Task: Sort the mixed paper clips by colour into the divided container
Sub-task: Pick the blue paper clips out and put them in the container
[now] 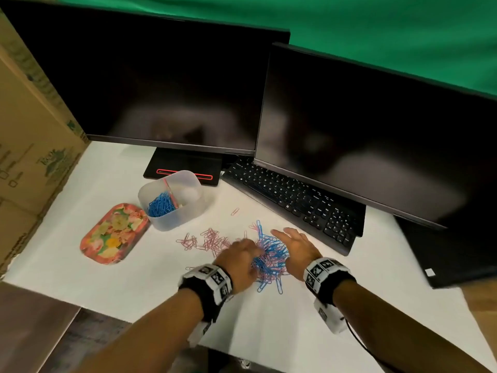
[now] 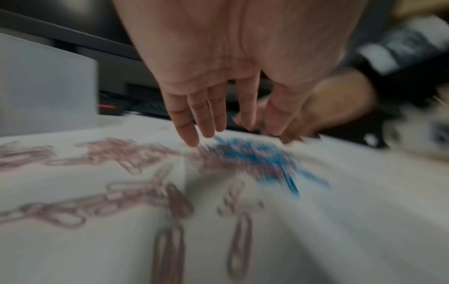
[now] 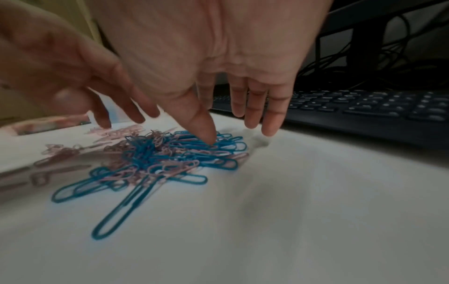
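Sorting is partway along, judging by the head view: the divided container (image 1: 172,200) already has a heap of blue clips in its left compartment, while the right one looks nearly bare. The mixed pile (image 1: 269,258) of blue and pink clips lies on the white surface (image 1: 134,278) between the two hands, with a looser scatter of pink clips (image 1: 209,240) trailing left toward the container. The left hand (image 1: 239,261) reaches into the pile's left edge; the right hand (image 1: 298,250) rests at its right edge with fingers spread. A floral tray (image 1: 114,234) sits just beside the container, and a keyboard (image 1: 295,204) and two dark monitors stand behind.

Left wrist view is badly blurred — the fingers (image 2: 206,119) hang straight and loose above the clips, holding nothing I can make out.

Right wrist view is sharper: the grip is wide open, the thumb (image 3: 203,124) pressing down on blue clips at the pile's top, the other fingers clear of it. The clips are tangled — so the next move likely calls for teasing one colour free before lifting, or pink ones will ride along.
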Motion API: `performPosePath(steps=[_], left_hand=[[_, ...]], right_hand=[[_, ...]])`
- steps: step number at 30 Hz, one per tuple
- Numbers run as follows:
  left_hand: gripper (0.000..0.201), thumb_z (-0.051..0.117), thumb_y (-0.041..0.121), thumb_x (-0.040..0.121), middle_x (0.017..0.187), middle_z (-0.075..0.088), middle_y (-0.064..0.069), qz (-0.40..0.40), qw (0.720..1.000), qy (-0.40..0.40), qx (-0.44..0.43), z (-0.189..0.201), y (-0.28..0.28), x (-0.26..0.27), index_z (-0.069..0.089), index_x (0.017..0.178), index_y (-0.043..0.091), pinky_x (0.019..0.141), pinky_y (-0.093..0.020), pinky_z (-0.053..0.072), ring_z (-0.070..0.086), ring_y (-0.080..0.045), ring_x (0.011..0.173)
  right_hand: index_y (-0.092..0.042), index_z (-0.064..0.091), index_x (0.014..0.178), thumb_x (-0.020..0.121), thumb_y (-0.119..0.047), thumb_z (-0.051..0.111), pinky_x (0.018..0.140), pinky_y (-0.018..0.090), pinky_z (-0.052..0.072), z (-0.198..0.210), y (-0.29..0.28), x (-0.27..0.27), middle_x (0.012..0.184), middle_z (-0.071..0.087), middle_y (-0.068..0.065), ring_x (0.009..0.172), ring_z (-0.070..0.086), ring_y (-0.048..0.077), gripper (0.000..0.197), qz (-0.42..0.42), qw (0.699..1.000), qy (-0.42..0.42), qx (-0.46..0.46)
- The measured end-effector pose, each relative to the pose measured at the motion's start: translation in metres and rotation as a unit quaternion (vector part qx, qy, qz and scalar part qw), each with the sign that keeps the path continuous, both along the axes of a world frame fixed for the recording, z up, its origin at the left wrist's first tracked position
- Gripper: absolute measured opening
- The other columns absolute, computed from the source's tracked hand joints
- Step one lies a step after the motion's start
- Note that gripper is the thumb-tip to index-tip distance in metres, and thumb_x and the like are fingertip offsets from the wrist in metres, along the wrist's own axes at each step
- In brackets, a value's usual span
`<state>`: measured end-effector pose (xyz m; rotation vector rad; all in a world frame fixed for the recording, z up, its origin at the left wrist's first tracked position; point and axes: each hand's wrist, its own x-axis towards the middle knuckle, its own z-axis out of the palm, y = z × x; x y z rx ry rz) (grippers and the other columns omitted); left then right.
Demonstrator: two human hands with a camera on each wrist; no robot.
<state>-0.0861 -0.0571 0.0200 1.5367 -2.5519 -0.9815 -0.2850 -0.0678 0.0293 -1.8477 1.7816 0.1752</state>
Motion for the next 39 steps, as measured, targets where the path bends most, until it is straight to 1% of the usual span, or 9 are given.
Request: performPosePath(steps=[2, 4, 9, 15, 19, 24, 27, 32, 39], left_hand=[[0.060, 0.050, 0.031, 0.088, 0.156, 0.019, -0.003, -0.086, 0.993, -0.082, -0.006, -0.012, 0.011, -0.006, 0.032, 0.145, 0.032, 0.112, -0.045, 0.030, 0.022, -0.028, 0.141], [0.065, 0.051, 0.033, 0.086, 0.159, 0.009, -0.002, -0.116, 0.985, -0.123, -0.021, -0.019, 0.015, -0.003, 0.027, 0.147, 0.031, 0.112, -0.048, 0.027, 0.013, -0.028, 0.144], [0.061, 0.049, 0.033, 0.090, 0.159, 0.011, -0.003, -0.062, 0.986, -0.152, -0.010, -0.020, -0.001, 0.020, 0.029, 0.147, 0.027, 0.114, -0.046, 0.027, 0.012, -0.025, 0.146], [0.051, 0.048, 0.029, 0.089, 0.157, 0.016, -0.004, -0.006, 0.989, -0.145, -0.024, -0.011, -0.014, 0.023, 0.040, 0.139, 0.027, 0.114, -0.044, 0.027, 0.018, -0.027, 0.144], [0.053, 0.048, 0.027, 0.089, 0.156, 0.021, -0.002, -0.057, 0.990, -0.117, -0.055, -0.008, -0.012, -0.003, 0.039, 0.141, 0.026, 0.112, -0.046, 0.028, 0.023, -0.026, 0.140], [0.057, 0.050, 0.029, 0.088, 0.158, 0.017, -0.001, -0.122, 0.981, -0.144, -0.052, -0.016, -0.007, -0.022, 0.035, 0.143, 0.027, 0.112, -0.049, 0.028, 0.020, -0.027, 0.142], [0.051, 0.048, 0.032, 0.090, 0.157, 0.019, -0.003, -0.089, 0.986, -0.141, -0.027, -0.014, -0.012, -0.012, 0.040, 0.140, 0.034, 0.114, -0.048, 0.025, 0.018, -0.026, 0.145], [0.045, 0.047, 0.033, 0.090, 0.156, 0.023, -0.006, -0.058, 0.985, -0.162, -0.016, -0.012, -0.023, 0.014, 0.048, 0.135, 0.033, 0.115, -0.046, 0.024, 0.020, -0.028, 0.144], [0.046, 0.046, 0.030, 0.089, 0.150, 0.031, -0.001, -0.055, 0.988, -0.141, -0.033, -0.009, -0.023, -0.004, 0.047, 0.136, 0.031, 0.110, -0.042, 0.029, 0.029, -0.026, 0.136]], right_hand=[[-0.041, 0.027, 0.145, 0.079, 0.004, 0.054, 0.107, 0.038, 0.040, 0.000, -0.007, 0.001, 0.150, 0.028, -0.003, 0.131, 0.034, 0.023, 0.084, 0.041, 0.999, 0.033, 0.010], [-0.037, 0.038, 0.140, 0.085, -0.005, 0.056, 0.102, 0.038, 0.044, -0.003, -0.010, -0.003, 0.140, 0.039, 0.000, 0.124, 0.041, 0.023, 0.067, 0.064, 0.996, 0.055, 0.005], [-0.028, 0.055, 0.126, 0.089, -0.019, 0.058, 0.093, 0.035, 0.050, -0.012, -0.011, -0.010, 0.124, 0.049, 0.003, 0.110, 0.054, 0.023, 0.039, -0.001, 0.999, 0.044, -0.030], [-0.032, 0.058, 0.119, 0.085, -0.026, 0.062, 0.088, 0.032, 0.053, -0.020, -0.011, -0.006, 0.117, 0.059, -0.001, 0.103, 0.060, 0.020, 0.035, -0.051, 0.999, 0.008, 0.006], [-0.033, 0.058, 0.118, 0.089, -0.021, 0.054, 0.073, 0.026, 0.053, -0.015, -0.020, -0.006, 0.107, 0.066, -0.001, 0.089, 0.063, 0.019, 0.031, -0.081, 0.997, 0.010, -0.008], [-0.037, 0.043, 0.137, 0.090, -0.025, 0.056, 0.095, 0.035, 0.050, -0.014, -0.021, 0.001, 0.131, 0.048, 0.001, 0.114, 0.056, 0.023, 0.050, -0.026, 1.000, 0.016, 0.007], [-0.037, 0.046, 0.133, 0.088, -0.019, 0.055, 0.091, 0.035, 0.052, -0.016, -0.020, 0.000, 0.127, 0.048, 0.003, 0.109, 0.057, 0.024, 0.050, -0.004, 0.999, 0.039, 0.003], [-0.033, 0.045, 0.129, 0.084, -0.025, 0.062, 0.090, 0.035, 0.051, -0.010, -0.023, -0.005, 0.123, 0.054, 0.003, 0.108, 0.058, 0.025, 0.049, 0.034, 0.997, 0.075, -0.006], [-0.033, 0.056, 0.123, 0.093, -0.031, 0.054, 0.091, 0.034, 0.048, -0.009, -0.041, 0.020, 0.125, 0.049, -0.001, 0.114, 0.053, 0.020, 0.030, 0.082, 0.990, 0.110, -0.020]])
